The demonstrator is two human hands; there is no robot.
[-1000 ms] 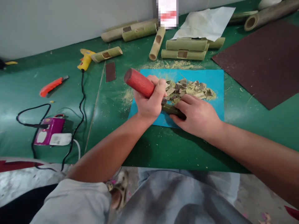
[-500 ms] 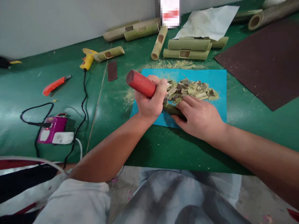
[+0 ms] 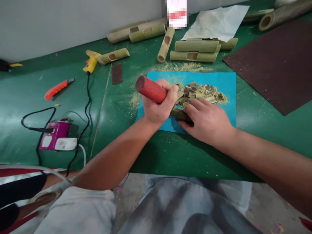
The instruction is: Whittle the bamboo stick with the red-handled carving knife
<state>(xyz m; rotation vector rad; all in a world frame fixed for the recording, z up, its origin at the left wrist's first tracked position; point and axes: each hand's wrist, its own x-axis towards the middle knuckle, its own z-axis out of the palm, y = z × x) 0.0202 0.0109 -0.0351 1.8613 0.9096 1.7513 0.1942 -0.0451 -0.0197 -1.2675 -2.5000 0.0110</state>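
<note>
My left hand [image 3: 159, 104] is wrapped round the thick red wooden handle [image 3: 151, 89] of a tool, which slants up to the left. Its working end is hidden behind my fingers, close to a short green bamboo tube [image 3: 179, 114]. With fingers curled over the tube, my right hand [image 3: 207, 120] presses it down on a blue sheet [image 3: 153, 75]. A heap of bamboo chips and shavings [image 3: 195, 92] lies on the sheet just beyond both hands.
Notched bamboo tubes [image 3: 193, 57] lie at the back, some under white paper [image 3: 216, 22]. A brown board [image 3: 275, 65] is at right. On the left are a yellow glue gun [image 3: 91, 62], an orange utility knife [image 3: 57, 89] and a purple power strip [image 3: 55, 135] with cords.
My left hand and the red handle have shifted slightly right, and the handle's top sits a little lower. My right hand stays on the bamboo tube. Another person's limbs moved at lower left.
</note>
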